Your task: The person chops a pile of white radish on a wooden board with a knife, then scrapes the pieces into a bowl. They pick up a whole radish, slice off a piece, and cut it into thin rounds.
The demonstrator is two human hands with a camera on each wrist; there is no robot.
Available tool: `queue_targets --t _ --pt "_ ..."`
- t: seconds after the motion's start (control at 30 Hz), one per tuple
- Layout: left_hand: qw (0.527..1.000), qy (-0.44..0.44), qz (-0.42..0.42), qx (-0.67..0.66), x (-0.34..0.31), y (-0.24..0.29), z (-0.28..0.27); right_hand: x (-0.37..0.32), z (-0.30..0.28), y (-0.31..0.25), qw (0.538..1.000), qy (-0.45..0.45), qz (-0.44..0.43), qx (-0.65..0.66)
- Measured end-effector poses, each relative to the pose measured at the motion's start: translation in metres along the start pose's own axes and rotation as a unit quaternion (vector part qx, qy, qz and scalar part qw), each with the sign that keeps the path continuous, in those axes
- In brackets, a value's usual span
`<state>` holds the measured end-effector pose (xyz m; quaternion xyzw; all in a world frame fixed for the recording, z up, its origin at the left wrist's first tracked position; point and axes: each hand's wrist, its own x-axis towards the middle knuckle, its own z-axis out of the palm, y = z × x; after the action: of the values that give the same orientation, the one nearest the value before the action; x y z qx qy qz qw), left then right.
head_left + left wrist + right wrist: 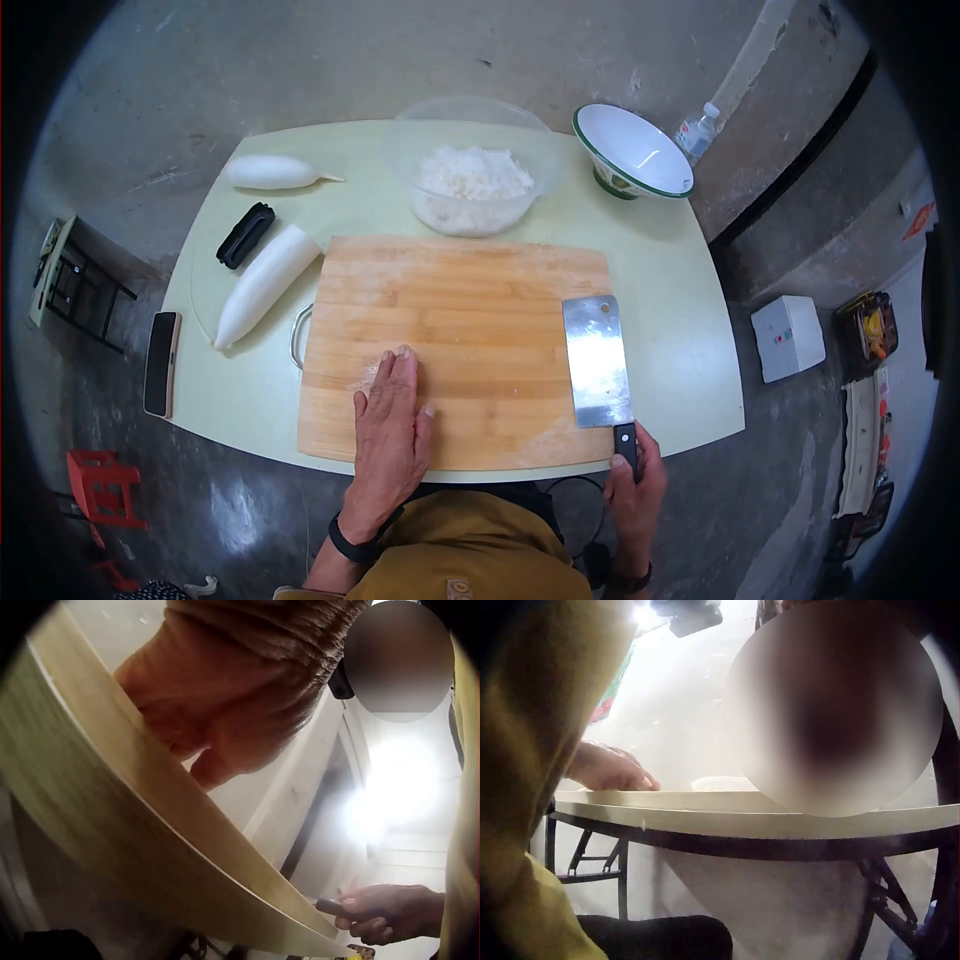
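A wooden cutting board (470,330) lies at the table's front. My left hand (390,430) rests on its left part, palm down with fingers nearly straight, a few wet-looking bits beside the fingertips. In the left wrist view that hand (240,690) spans the board's edge. At the board's right side lies a cleaver (597,360), its broad blade over the wood and pointing away. My right hand (637,490) grips the black handle (625,448) near the front edge. The left wrist view also shows the right hand (390,911) curled round the handle.
Behind the board stands a translucent bowl (535,150) of white shreds (475,175). A green-rimmed bowl (640,145) and a plastic bottle (697,132) are at the back right. Two white radishes, one whole (270,172) and one cut (265,285), flank a black holder (245,236). A phone (161,363) lies left.
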<state>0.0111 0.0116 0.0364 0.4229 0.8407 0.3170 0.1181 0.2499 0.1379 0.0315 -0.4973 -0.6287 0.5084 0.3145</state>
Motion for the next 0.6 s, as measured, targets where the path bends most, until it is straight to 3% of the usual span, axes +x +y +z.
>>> queue_targets --t 0.13,0.4,0.47,0.53,0.6 --pt "1.000 -0.010 0.011 0.009 0.002 0.002 0.005 -0.013 0.015 0.000 1.000 0.027 -0.010 -0.010" --pt "1.000 -0.002 -0.005 0.020 0.000 0.001 0.004 -0.018 0.048 -0.009 0.989 -0.106 -0.015 -0.106" --pt "1.000 0.002 -0.003 0.018 -0.001 -0.002 0.004 -0.013 0.048 -0.008 0.983 -0.119 -0.091 -0.109" --pt "1.000 0.005 0.001 0.016 -0.002 -0.002 0.004 -0.005 0.045 -0.014 0.988 -0.115 -0.074 -0.076" --pt "1.000 0.007 -0.007 0.011 -0.002 -0.001 0.002 0.005 0.040 -0.017 0.990 -0.038 -0.091 -0.106"
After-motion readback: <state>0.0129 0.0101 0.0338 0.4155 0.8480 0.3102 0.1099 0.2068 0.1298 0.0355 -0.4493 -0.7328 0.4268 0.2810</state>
